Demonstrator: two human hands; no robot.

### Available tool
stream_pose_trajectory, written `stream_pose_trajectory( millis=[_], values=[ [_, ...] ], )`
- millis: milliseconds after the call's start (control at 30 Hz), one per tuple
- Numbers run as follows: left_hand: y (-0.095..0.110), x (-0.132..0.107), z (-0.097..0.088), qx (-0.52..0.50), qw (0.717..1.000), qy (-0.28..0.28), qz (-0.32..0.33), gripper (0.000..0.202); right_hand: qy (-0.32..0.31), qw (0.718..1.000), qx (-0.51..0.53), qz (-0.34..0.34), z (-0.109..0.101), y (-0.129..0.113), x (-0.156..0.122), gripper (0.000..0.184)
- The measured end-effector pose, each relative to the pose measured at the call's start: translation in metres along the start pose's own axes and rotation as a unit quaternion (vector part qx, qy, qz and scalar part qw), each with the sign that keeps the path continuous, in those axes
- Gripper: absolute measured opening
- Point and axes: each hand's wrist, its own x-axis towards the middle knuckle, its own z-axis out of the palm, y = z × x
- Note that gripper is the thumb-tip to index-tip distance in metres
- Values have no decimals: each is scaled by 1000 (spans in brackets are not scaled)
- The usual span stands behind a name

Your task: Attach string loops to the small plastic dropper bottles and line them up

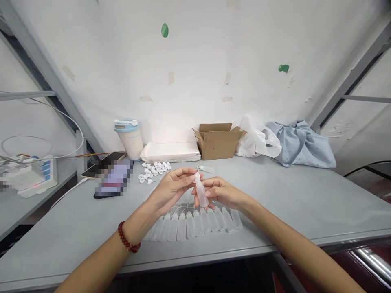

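My right hand [224,193] holds a small translucent squeeze bottle [202,196], tilted, above the table. At its top, the fingers of my left hand [174,186] pinch a white needle-tip cap [197,176], which sits at the bottle's neck; whether it is fully on I cannot tell. Below both hands lies a row of several similar bottles [181,228], side by side near the table's front edge. Loose white caps [155,167] are scattered beyond my left hand. One more bottle [207,169] lies behind my hands.
Along the wall stand a cup with a blue lid [129,138], a white flat stack [171,151], an open cardboard box [218,142], a plastic bag [256,138] and a blue cloth bundle [301,142]. Two phones [113,179] and a power strip [39,175] are at the left.
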Motion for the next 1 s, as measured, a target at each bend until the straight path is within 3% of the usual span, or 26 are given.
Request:
stream_pose_trajectory(
  millis=[367, 667, 1000],
  values=[
    [-2, 0, 8, -62, 998, 9, -1, 18, 14, 999, 33, 0, 2, 2, 0, 23],
    [-3, 3, 4, -36, 997, 51, 44, 18, 89, 992, 80, -30, 5, 2, 5, 18],
    [-7, 6, 1, -11, 993, 96, 65, 21, 163, 985, 45, -24, 4, 8, 9, 30]
  ],
)
